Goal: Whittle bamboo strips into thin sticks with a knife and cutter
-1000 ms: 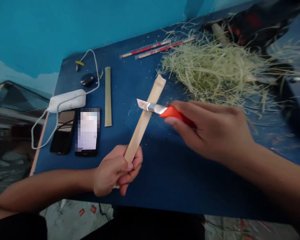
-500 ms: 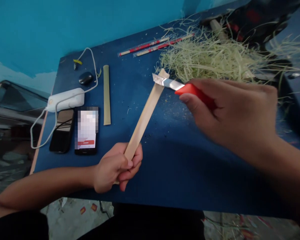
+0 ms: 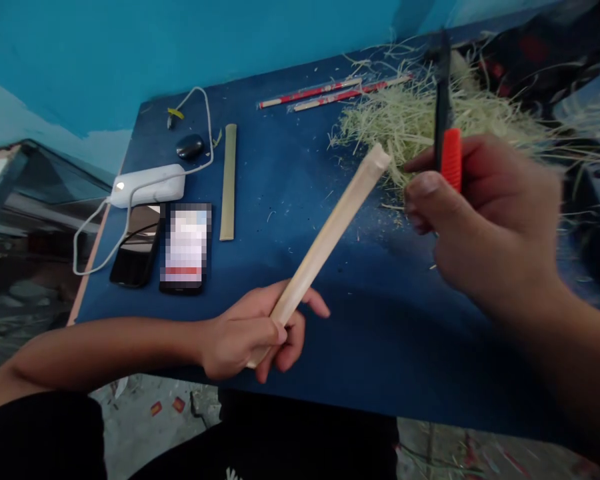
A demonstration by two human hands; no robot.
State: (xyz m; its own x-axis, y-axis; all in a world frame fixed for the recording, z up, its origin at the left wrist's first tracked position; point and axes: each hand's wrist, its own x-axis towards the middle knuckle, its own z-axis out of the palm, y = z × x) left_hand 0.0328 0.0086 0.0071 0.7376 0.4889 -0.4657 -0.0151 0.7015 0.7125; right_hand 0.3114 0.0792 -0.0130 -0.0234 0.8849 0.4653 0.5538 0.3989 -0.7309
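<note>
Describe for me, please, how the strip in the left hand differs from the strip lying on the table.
The held strip is pale cream; the lying strip looks greener.
The held strip is gripped in the left hand, slanting away to the right; the lying strip rests on the table, pointing almost straight away.
The held strip's far end looks notched; the lying strip's ends look straighter.
Both are long and narrow.

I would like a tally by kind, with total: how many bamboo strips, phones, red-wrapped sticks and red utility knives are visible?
Bamboo strips: 2
Phones: 2
Red-wrapped sticks: 2
Red utility knife: 1
Total: 7
</note>
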